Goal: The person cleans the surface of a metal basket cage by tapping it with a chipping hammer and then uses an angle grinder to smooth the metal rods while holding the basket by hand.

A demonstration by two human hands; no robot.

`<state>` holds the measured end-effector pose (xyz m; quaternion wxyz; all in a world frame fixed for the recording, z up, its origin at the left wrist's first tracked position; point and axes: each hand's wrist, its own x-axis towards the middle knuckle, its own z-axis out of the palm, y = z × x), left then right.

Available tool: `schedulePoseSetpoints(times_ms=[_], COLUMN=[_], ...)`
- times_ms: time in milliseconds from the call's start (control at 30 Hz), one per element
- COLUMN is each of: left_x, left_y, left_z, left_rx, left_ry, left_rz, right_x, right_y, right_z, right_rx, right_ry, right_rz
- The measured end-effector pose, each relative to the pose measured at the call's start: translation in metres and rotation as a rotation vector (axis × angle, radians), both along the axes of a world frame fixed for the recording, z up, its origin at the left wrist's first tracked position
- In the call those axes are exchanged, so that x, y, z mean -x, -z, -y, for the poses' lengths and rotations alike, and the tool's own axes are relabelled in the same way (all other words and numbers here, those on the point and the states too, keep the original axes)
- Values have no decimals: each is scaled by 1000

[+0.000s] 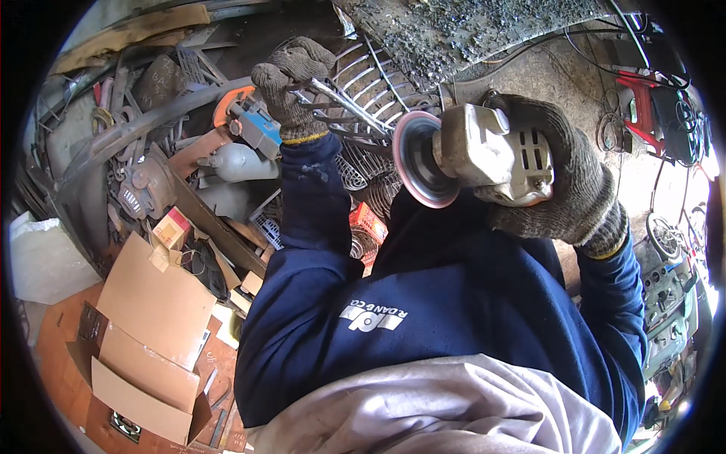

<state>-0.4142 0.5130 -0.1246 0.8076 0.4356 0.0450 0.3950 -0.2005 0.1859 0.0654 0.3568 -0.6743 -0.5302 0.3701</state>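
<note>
My right hand [563, 166], in a knitted work glove, is wrapped round the body of an angle grinder [484, 155]. The grinder's round disc [425, 159], dark with a pinkish rim, faces left. My left hand [299, 83], gloved the same way, is closed on the left end of a metal grille [352, 111] made of curved bars. The disc's upper left edge is right by the grille's lower right end; whether they touch I cannot tell. Below the grille are coiled wire pieces [355, 174], partly hidden by my left sleeve.
A rough, grit-covered board [484, 34] lies beyond my hands. At left are an orange and blue tool [253, 125], a grey cylinder [238, 164], scrap metal and an open cardboard box [151, 303]. A red stand [643, 113] and cables are at right.
</note>
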Motion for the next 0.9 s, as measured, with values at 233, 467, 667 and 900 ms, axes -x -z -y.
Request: schedulePoseSetpoints(times_ms=[233, 467, 667, 900], left_x=[5, 19, 19, 19], left_y=[-2, 8, 1, -3], left_z=[-1, 0, 8, 12], left_rx=[-8, 170, 224, 302], left_ry=[31, -33, -1, 1], left_rz=[-33, -124, -65, -67], right_x=[-5, -8, -11, 2], right_y=[9, 19, 9, 13], right_z=[-25, -27, -43, -44], right_rx=[-105, 18, -12, -22], right_ry=[-52, -68, -71, 9], right_rz=[-174, -332, -330, -210])
